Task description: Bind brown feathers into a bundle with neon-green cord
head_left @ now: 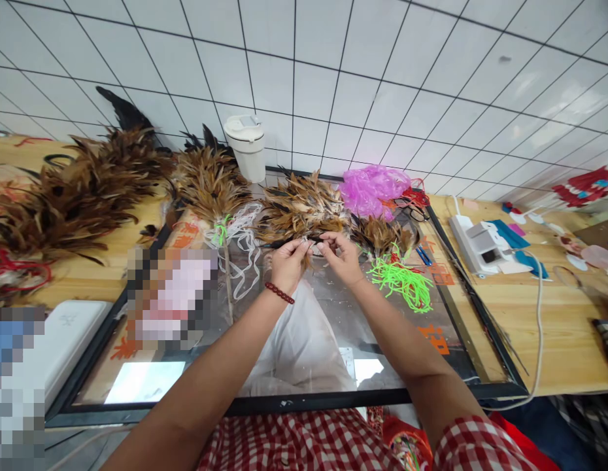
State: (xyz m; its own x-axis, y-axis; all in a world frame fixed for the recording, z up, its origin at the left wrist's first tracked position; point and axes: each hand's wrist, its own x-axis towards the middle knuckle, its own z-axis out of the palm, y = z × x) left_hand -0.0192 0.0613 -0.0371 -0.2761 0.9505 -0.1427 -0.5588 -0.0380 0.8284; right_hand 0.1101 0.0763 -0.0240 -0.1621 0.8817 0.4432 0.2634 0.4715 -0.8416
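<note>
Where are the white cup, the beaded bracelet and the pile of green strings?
White cup [252, 158]: head view, middle of its body.
Beaded bracelet [279, 292]: head view, its middle beads.
Green strings [405, 281]: head view, the pile's middle.

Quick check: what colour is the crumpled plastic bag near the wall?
The bag is see-through pinkish purple; the head view, the only one, shows it.

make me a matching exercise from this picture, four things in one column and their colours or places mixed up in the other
Column one
1. lidded cup
2. plastic bag
3. bead bracelet
4. feather bunch

Column two
A. mostly brown, just beyond the left hand and right hand
B. pinkish purple
C. dark red, worn on a wrist
D. whitish, upright near the tiled wall

Pairs: 1-D, 2-B, 3-C, 4-A
</note>
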